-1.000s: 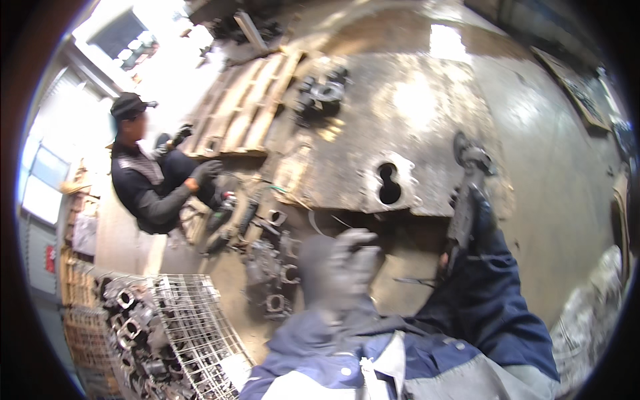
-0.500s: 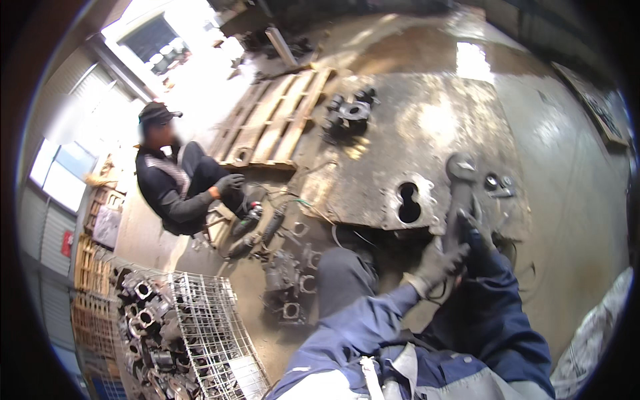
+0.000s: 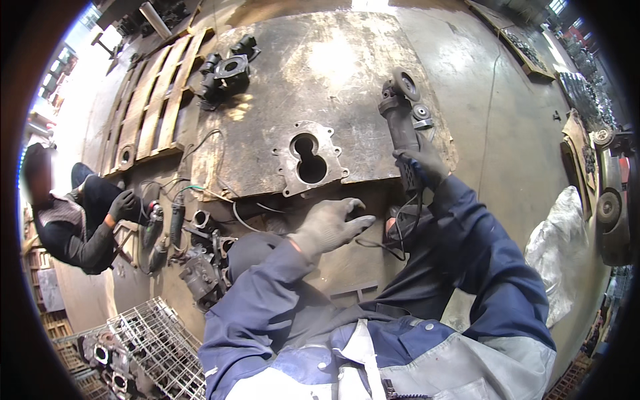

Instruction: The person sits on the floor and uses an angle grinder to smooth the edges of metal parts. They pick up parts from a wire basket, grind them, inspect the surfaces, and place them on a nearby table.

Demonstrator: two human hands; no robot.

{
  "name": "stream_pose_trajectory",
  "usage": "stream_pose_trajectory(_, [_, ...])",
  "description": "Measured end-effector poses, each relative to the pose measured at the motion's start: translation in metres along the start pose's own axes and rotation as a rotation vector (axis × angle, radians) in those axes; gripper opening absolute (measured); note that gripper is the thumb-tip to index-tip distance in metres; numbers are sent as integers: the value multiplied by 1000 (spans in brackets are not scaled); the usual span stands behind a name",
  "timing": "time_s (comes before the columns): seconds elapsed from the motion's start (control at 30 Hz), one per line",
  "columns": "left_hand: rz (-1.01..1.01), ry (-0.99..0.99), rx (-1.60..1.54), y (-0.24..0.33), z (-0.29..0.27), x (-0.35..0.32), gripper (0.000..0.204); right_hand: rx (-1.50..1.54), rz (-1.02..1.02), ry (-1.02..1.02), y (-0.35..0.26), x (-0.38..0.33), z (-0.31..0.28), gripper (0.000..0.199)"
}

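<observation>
My right hand (image 3: 427, 163), in a dark glove, is wrapped around the rear of an angle grinder (image 3: 400, 127). The grinder lies along the right side of the worn metal table, its round disc (image 3: 406, 85) at the far end. From its rear a black cord (image 3: 419, 217) hangs down past the table edge. Gloved in grey, my left hand (image 3: 327, 227) hovers just before the near edge, empty, fingers curved and apart. Beyond it a flat metal housing (image 3: 310, 160) with a keyhole-shaped opening lies on the table (image 3: 280, 80).
Small round metal parts (image 3: 421, 115) sit beside the grinder. A dark casting (image 3: 230, 70) stands at the table's far left, near a wooden pallet (image 3: 150, 100). At the left a co-worker (image 3: 77, 213) sits low. Behind my left arm are a wire cage (image 3: 160, 340) and loose castings (image 3: 203, 273).
My view has swung to the right and down. My left hand has come off the grinder and moved left, its fingers spreading. My right hand stays on the grinder.
</observation>
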State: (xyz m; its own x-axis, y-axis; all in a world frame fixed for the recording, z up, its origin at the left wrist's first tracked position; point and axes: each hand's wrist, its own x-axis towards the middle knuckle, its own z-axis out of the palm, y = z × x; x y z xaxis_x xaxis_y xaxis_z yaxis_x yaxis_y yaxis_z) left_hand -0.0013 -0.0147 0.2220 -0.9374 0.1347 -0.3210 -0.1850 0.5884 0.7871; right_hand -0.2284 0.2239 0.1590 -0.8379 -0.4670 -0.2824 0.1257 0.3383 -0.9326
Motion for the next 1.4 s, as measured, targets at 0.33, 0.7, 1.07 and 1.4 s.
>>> stream_pose_trajectory(0.33, [175,-35,249,-22,-2,20,46,-712,162,157,141,150,-7,103])
stream_pose_trajectory(0.7, [101,94,108,-39,1,-1,34,-1339,23,-457,388,213,-139,40])
stream_pose_trajectory(1.07, [165,383,4,-45,6,-36,46,-915,105,-120,227,222,-127,49])
stream_pose_trajectory(1.4, [215,1286,-651,-80,-9,-261,31,-611,127,-361,101,110,-21,50])
